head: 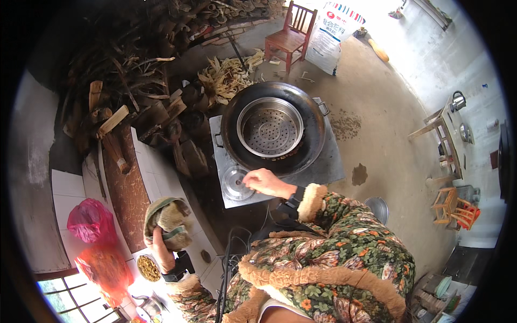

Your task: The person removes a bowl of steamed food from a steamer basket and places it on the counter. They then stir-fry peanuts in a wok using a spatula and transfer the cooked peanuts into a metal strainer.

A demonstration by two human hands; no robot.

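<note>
My left hand [159, 248] grips a folded brownish cloth [167, 226] with green edging, held over the left side near the tiled counter. My right hand [267, 182] is at a round metal cover [232, 189] on the near left corner of the metal stove [331, 161]. Its bent fingers are close to the cover's small centre knob; whether they touch it cannot be seen. Beyond that hand, a large dark wok [278, 89] with two handles sits on the stove. Inside the wok stands a round metal steamer [270, 131] with a perforated bottom.
Firewood [113, 121] and corn husks [226, 76] lie at the back left. A red wooden chair [288, 38] and a white sack [329, 38] stand behind the stove. On the left counter are plastic bags [92, 221] and a food bowl [148, 267]. Cables [230, 250] hang beside me.
</note>
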